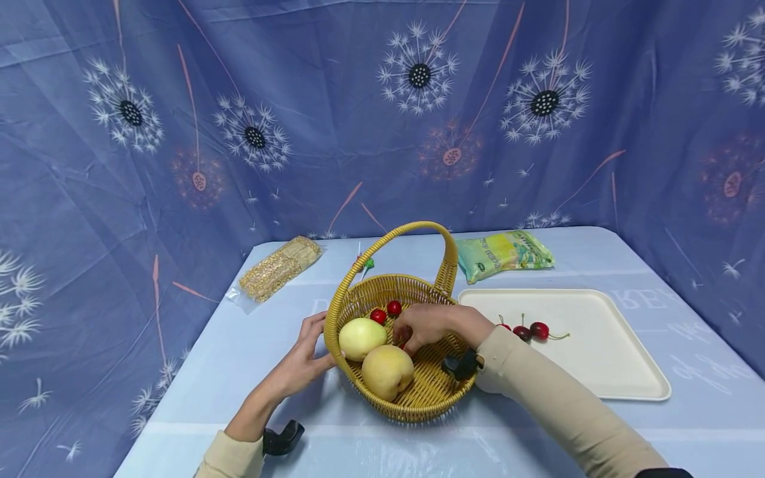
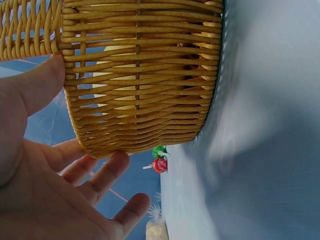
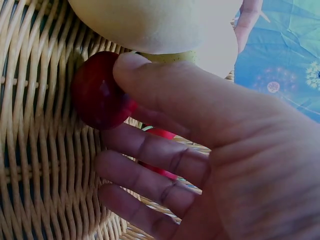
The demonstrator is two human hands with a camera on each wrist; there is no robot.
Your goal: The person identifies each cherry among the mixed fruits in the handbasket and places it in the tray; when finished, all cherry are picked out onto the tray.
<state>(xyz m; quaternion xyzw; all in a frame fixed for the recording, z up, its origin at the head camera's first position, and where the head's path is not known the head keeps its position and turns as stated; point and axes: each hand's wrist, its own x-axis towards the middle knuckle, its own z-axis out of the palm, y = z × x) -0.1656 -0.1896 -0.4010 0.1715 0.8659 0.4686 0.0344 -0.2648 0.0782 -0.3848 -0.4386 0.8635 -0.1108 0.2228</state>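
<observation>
A wicker basket (image 1: 412, 413) with a tall arched handle stands in the middle of the table. My left hand (image 1: 301, 365) touches its left side; the thumb rests at the rim by the handle's base, the other fingers spread. Inside the basket my right hand (image 1: 429, 324) pinches a dark red cherry (image 3: 95, 92) between thumb and fingers, close to the woven wall. A pale yellow-green fruit (image 1: 362, 338) and a rounder yellow fruit (image 1: 387, 373) lie at the basket's left. Two red cherries, one of them the nearer cherry (image 1: 378, 316), lie at its back.
On the right, a white tray (image 1: 597, 372) holds several stemmed cherries (image 1: 540, 330), partly behind my right forearm. A green-yellow packet (image 1: 505, 254) lies behind it. A bag of grains (image 1: 279, 269) sits at the back left. Red and green lollipops (image 2: 159, 165) are behind the basket.
</observation>
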